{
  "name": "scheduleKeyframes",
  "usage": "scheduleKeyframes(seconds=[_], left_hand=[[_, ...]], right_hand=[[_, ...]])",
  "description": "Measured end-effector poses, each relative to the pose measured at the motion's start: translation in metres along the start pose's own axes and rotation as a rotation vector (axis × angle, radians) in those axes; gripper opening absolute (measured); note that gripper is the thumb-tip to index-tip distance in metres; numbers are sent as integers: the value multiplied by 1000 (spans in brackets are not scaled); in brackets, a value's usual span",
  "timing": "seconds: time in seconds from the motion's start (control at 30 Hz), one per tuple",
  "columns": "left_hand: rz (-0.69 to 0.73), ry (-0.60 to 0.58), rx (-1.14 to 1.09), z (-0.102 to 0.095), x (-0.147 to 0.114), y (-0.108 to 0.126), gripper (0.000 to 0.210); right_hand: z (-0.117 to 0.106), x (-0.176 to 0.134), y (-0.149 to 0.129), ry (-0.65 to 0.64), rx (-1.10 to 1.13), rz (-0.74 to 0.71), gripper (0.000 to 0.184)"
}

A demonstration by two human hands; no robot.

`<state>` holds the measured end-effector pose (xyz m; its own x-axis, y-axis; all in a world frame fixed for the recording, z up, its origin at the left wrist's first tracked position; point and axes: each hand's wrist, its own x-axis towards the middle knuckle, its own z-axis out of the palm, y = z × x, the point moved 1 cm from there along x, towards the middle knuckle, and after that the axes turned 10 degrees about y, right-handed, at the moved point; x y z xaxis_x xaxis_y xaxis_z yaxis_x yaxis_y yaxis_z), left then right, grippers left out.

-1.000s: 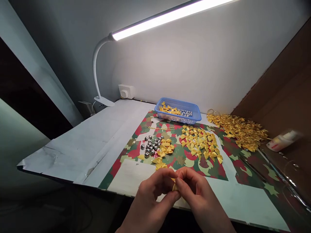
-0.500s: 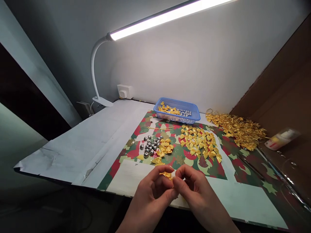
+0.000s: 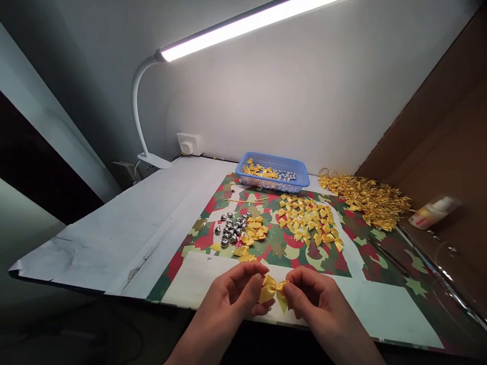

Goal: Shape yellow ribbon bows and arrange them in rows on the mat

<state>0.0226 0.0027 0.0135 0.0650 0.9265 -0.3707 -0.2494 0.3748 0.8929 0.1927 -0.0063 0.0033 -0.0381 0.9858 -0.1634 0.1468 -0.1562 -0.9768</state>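
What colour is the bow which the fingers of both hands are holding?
The bow is shiny golden yellow, seen best in the head view.

White lamp [image 3: 135,101] clips to bench [image 3: 144,213] at back left; gooseneck curves up, long light bar [image 3: 243,28] glows across top. Socket box [image 3: 194,144] with plug [image 3: 186,147] sits low against pale wall [image 3: 251,101], just right of lamp base. Brown board [image 3: 429,132] slants at right; bottle [image 3: 428,214] beside it, top blurred. Red-green patterned sheet [image 3: 323,263] covers bench's middle.

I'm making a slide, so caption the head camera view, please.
Left hand and right hand pinch a yellow bow between them, silver balls and more bows lying beyond.
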Motion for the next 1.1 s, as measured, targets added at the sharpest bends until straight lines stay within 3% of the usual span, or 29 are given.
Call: scheduleKeyframes(seconds=[0.17,0.4,0.57,0.63,0.73,0.9,1.1], left_hand=[[31,-135,136,2,2,-2,28],[1,-124,97,3,9,-9,34],[-28,-137,150,5,9,-7,32],[-28,-91,137,5,8,-7,35],[10,-9,64,7,8,-6,43],[78,-55,-113,13,14,-5,50],[148,-94,-199,14,18,-6,51]], right_hand=[[5,0,-1,-43,-5,-28,40],[8,1,4,-11,68,-25,40],[-14,15,-12,93,-187,-168,29],[-28,26,-22,168,-265,-231,29],[-37,38,-33,166,-275,-216,32],[-19,32,-34,111,-260,-240,32],[3,21,-23,48,-25,-123,36]])
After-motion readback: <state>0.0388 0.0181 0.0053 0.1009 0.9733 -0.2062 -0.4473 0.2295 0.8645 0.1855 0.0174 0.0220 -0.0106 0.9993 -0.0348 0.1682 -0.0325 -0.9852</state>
